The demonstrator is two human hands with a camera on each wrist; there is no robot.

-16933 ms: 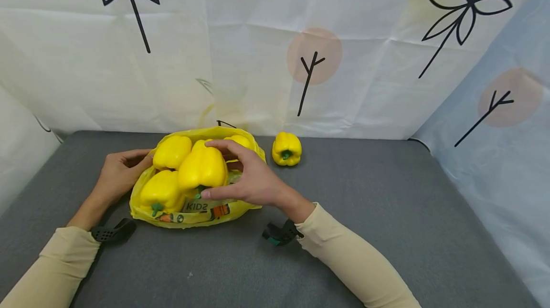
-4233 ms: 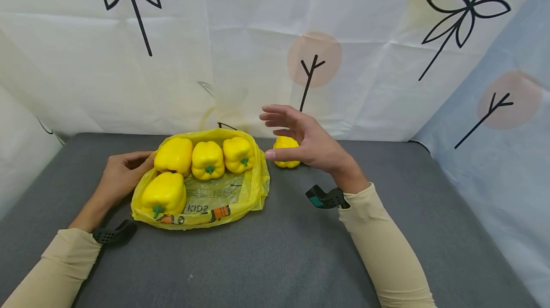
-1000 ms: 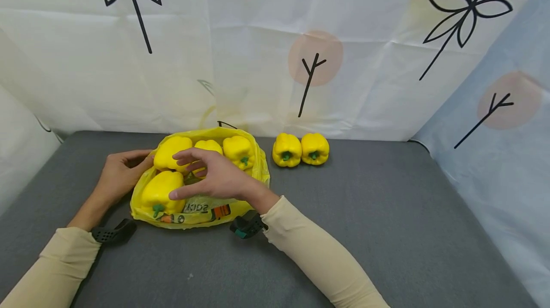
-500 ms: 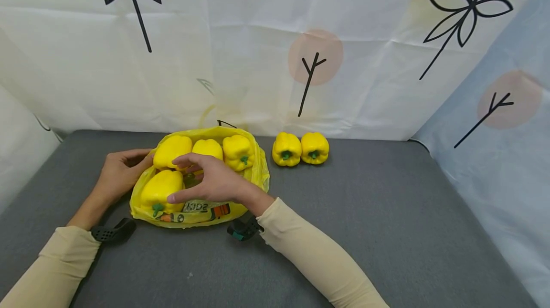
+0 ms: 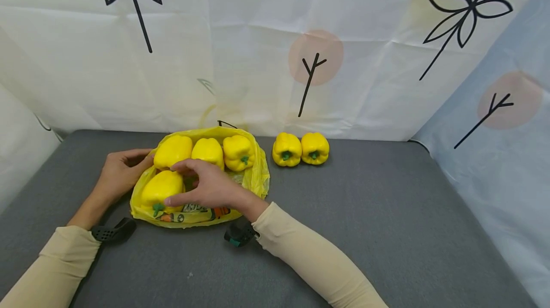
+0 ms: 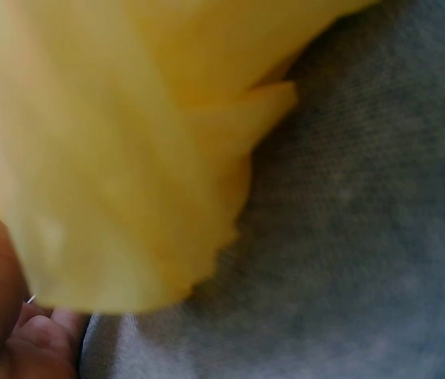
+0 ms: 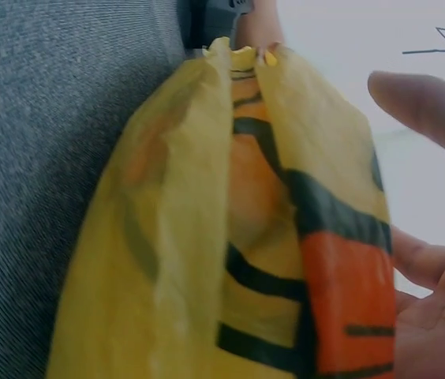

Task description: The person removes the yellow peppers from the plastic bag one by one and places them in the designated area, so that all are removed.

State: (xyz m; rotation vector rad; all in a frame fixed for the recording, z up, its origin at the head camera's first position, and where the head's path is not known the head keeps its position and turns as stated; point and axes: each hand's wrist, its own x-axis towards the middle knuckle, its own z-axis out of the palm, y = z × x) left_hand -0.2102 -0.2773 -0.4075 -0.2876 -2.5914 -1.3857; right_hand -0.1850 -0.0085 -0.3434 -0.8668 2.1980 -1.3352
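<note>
A yellow plastic bag (image 5: 262, 174) with printed lettering lies open-mouthed on the grey table, several yellow bell peppers inside. My left hand (image 5: 118, 174) pinches its left rim between thumb and fingers; in the left wrist view the bag's yellow film (image 6: 120, 158) covers most of that hand. Over the bag, my right hand (image 5: 210, 186) spreads thumb and fingers around the right side of the front-left bell pepper (image 5: 156, 191); firm contact cannot be made out. In the right wrist view, the thumb (image 7: 428, 110) stands apart from the fingers behind the bag's side (image 7: 207, 205).
Two yellow bell peppers, one (image 5: 286, 149) and another (image 5: 315, 148), stand side by side right of the bag near the back edge. A white patterned cloth (image 5: 253, 74) hangs behind the grey table (image 5: 386, 212).
A second pepper has come to stand beside the first at the right. My right hand has returned over the bag and moved toward the front-left pepper, thumb and fingers drawing closer together. Left hand unchanged.
</note>
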